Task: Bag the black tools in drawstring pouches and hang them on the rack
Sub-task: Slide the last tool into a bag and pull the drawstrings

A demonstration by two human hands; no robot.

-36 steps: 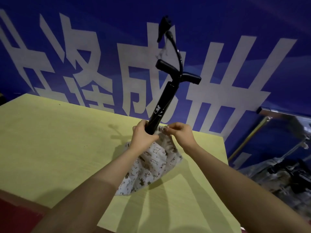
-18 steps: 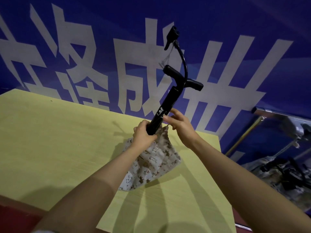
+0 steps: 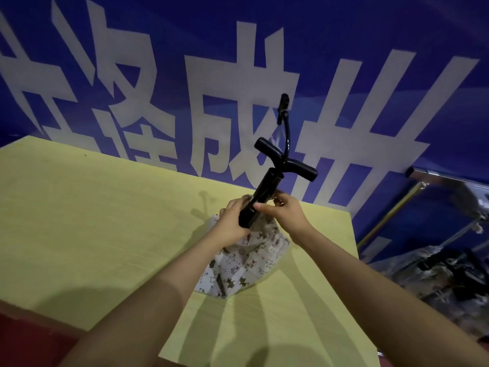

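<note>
Gripping the black pump point(image 3: 267, 192) shaft, left hand point(image 3: 232, 223), right hand point(image 3: 284, 210) pinching the pouch point(image 3: 246, 263) mouth

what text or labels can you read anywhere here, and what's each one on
"成": large white character on the blue banner behind the table; the characters either side are cropped or partly hidden, so I can't read them with certainty.
Small white marking on the black pump barrel, by the hands: too small and blurred to read.
Pouch: cartoon animal print only, no legible words.
</note>
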